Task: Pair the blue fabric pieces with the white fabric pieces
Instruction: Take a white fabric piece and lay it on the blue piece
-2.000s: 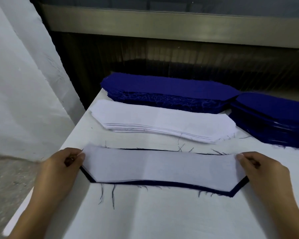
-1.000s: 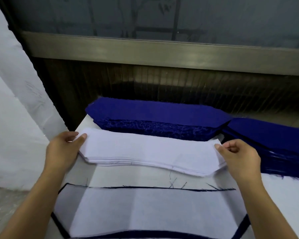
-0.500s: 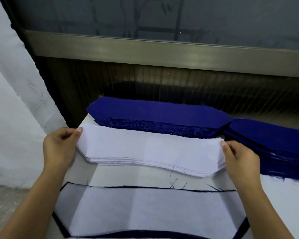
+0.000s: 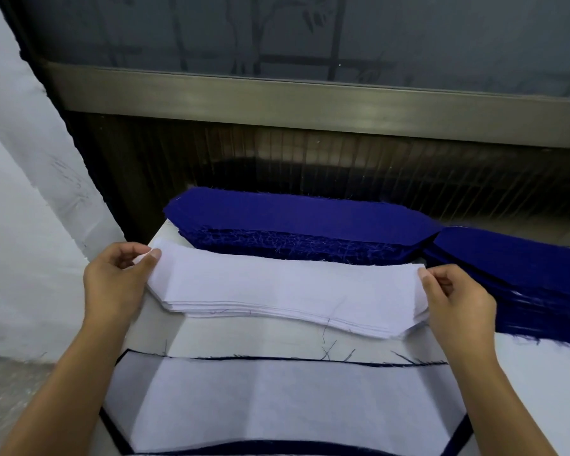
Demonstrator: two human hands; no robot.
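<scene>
Pinching both ends of top white piece (image 4: 287,284) with left hand (image 4: 116,281) and right hand (image 4: 458,301) fingers (image 4: 152,256). Risk of catching extra thin layers under fingers, skewing white stack (image 4: 359,327).

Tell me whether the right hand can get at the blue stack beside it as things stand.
Probably yes. The right hand is beside the right blue stack, nothing between them, but it pinches the end of the white stack and must let go first.
</scene>
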